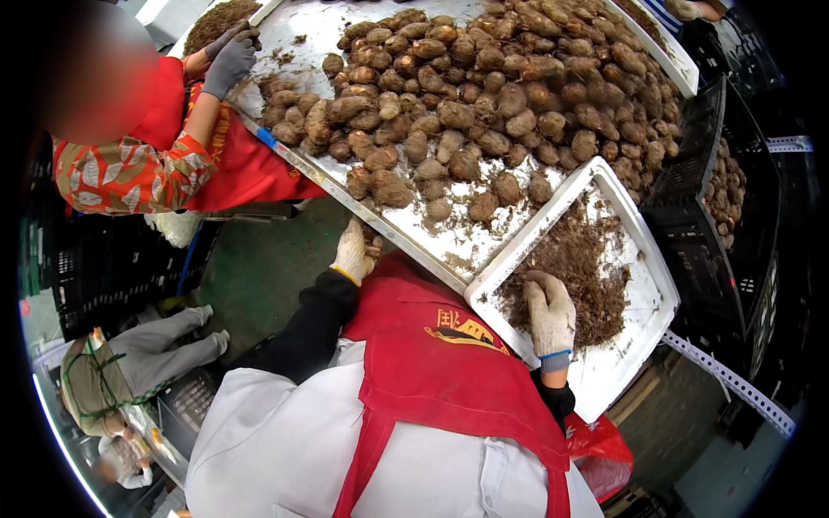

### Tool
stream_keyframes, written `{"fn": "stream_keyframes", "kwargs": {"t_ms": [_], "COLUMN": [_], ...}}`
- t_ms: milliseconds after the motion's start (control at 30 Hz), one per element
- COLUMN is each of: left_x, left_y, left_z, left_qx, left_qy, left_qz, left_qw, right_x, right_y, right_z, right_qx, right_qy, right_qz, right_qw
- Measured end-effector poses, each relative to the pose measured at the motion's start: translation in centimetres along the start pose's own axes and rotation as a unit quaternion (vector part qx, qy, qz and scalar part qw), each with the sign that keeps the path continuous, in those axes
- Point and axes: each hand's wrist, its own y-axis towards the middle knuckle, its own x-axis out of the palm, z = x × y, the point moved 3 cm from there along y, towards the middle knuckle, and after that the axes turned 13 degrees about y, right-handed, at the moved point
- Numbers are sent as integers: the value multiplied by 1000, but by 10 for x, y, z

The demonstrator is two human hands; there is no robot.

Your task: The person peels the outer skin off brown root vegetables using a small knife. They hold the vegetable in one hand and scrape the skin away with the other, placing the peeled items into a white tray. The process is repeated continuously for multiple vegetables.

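My left hand (pixel 352 252), in a white glove, is at the near edge of the metal table (pixel 432 242). Its fingers are curled around a brown root (pixel 373 249). My right hand (pixel 550 312), also in a white glove, lies palm down on brown fibrous trimmings (pixel 587 259) inside a white tray (pixel 643 302). Its fingers bend into the trimmings, and I cannot see whether they hold any. A large heap of brown roots (pixel 484 95) covers the table beyond both hands.
A co-worker in a red apron and floral sleeve stands at the left, with a grey-gloved hand (pixel 231 56) on the table's far corner. Black crates (pixel 734 250) on the right hold more roots. A red bag (pixel 598 445) lies below the tray. Another person (pixel 129 363) crouches at lower left.
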Motion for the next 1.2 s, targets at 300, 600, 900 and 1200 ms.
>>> {"fn": "stream_keyframes", "kwargs": {"t_ms": [300, 600, 900, 1200], "left_x": [-26, -16, -23, -27], "left_y": [-13, 10, 0, -7], "left_z": [-9, -14, -19, -8], "left_qx": [17, -63, -36, -116], "left_qy": [9, -181, -65, -219], "left_qz": [-77, -132, -120, -157], "left_qw": [997, 973, 990, 956], "right_x": [-4, -2, -5, -9], "right_y": [-3, 1, 2, 6], "right_z": [8, -1, 9, 10], "right_qx": [11, 20, 13, 20], "right_qy": [-5, -15, -17, -24], "right_qz": [7, -3, 4, 5], "right_qw": [1000, 1000, 1000, 999]}}
